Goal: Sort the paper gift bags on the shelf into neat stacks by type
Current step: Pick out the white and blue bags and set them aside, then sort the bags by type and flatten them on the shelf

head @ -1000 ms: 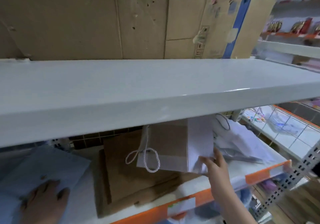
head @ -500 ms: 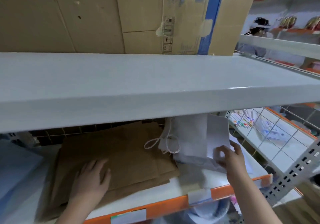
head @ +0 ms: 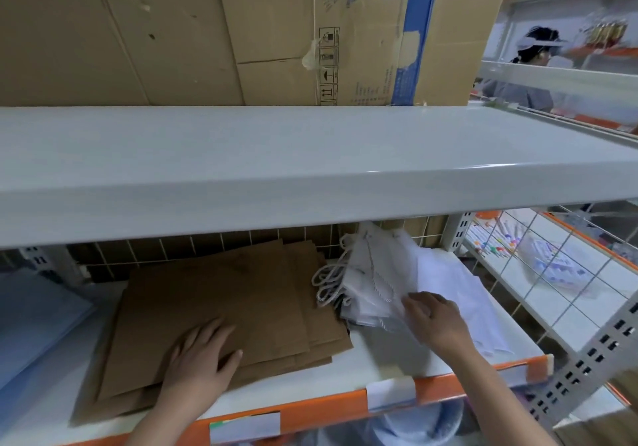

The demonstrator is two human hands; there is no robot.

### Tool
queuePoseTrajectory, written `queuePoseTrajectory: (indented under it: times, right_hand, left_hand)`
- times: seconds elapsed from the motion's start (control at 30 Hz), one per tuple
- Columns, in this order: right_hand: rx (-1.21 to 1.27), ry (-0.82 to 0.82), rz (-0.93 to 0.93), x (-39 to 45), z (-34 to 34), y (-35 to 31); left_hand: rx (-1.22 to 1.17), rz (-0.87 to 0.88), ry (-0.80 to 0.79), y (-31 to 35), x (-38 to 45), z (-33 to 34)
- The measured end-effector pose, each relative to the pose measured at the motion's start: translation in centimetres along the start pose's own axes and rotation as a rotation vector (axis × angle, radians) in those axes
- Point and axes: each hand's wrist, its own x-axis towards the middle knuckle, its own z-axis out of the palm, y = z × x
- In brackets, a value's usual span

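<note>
A stack of flat brown paper bags lies on the lower shelf, slightly fanned at its right edge. My left hand rests flat on the stack's front, fingers spread. To the right lies a loose pile of white paper bags with white rope handles pointing left. My right hand presses palm down on the white pile's front part. A pale blue sheet or bag lies at the far left of the shelf.
A wide white upper shelf overhangs the bags and hides the back of the lower shelf. Flattened cardboard boxes stand on it. A wire-grid rack with coloured goods adjoins on the right. Another person stands behind at upper right.
My right hand lowered the white bag onto the white pile and now presses on it. My left hand moved from the blue sheet onto the brown stack and slid right.
</note>
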Motion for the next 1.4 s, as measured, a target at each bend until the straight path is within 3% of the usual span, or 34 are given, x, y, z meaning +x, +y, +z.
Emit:
queuePoseTrajectory:
  times: [0.23, 0.47, 0.83, 1.4]
  right_hand:
    - [-0.033, 0.109, -0.016, -1.0, 0.2, -1.9]
    - [0.1, 0.184, -0.243, -4.2, 2.1, -7.9]
    - [0.071, -0.186, -0.454, -15.3, 8.8, -23.0]
    - [0.102, -0.401, -0.635, -31.4, 21.5, -43.0]
  left_hand:
    - [-0.01, -0.006, -0.039, 0.1, 0.2, -0.6]
    - [-0.076, -0.042, 0.084, -1.8, -1.8, -2.7]
    - [-0.025, -0.045, 0.411, -15.0, -9.7, -7.8]
    - [-0.002, -0.259, 0.577, -42.4, -23.7, -13.3]
